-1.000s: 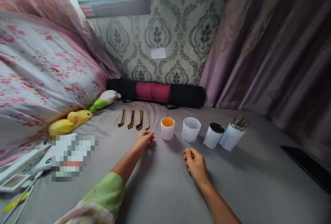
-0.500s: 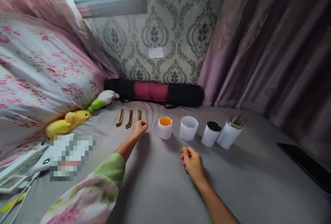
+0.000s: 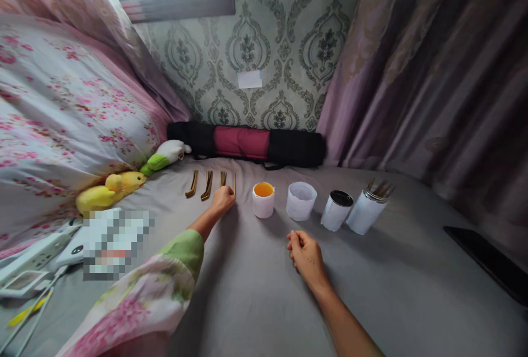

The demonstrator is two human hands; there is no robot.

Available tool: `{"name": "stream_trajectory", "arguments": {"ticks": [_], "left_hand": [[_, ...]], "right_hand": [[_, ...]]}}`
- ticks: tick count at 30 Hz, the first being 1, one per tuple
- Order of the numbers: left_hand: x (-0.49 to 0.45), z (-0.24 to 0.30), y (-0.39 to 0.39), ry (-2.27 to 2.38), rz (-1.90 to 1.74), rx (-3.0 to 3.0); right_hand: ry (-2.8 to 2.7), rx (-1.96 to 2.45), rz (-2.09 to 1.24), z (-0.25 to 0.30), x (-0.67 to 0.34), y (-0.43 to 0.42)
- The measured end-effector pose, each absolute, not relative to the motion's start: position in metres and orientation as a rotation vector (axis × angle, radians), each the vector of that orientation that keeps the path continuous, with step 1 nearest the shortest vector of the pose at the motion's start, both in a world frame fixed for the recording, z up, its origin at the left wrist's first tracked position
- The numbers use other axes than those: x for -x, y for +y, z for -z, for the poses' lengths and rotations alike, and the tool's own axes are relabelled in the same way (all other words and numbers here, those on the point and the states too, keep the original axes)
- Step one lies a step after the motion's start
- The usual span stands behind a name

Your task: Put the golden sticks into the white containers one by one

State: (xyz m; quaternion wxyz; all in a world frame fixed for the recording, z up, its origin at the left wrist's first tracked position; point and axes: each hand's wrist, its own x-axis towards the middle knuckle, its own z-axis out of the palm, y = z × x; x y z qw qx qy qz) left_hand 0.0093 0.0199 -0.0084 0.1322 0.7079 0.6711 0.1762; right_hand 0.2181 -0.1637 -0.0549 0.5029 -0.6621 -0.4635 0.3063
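My left hand (image 3: 223, 198) is closed in a pinch at the lower end of a thin brown stick (image 3: 235, 180), on the grey sheet. Just behind it lies a small bundle of thin brown pieces (image 3: 223, 177), partly hidden by the hand. Two more brown bundles, a near one (image 3: 207, 185) and a farther left one (image 3: 192, 184), bend at their lower ends. My right hand (image 3: 306, 255) rests with curled fingers in front of the cups, and nothing shows in it. Nearest the left hand stands a white-wrapped cup with an orange inside (image 3: 263, 206).
Right of the orange cup stand a translucent white cup (image 3: 301, 207), a white-wrapped can with dark inside (image 3: 335, 217) and a tilted can (image 3: 363, 217) holding several brown sticks. A black flat object (image 3: 487, 261) lies far right. Plush toys (image 3: 109, 189), a power strip (image 3: 37, 255) and cables are left.
The view has tipped down slightly, so everything sits a little higher or lower in the picture. Both hands keep nearly the same place and pose, the left still at the stick.
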Motion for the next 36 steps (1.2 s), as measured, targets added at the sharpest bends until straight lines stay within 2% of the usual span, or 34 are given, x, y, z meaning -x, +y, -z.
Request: {"name": "stream_trajectory", "arguments": {"ticks": [36], "left_hand": [[-0.0126,0.0183,0.026,1.999,-0.311,-2.134]], "right_hand": [[-1.174,1.636,-0.692,0.0561,-0.2181,-0.1627]]}}
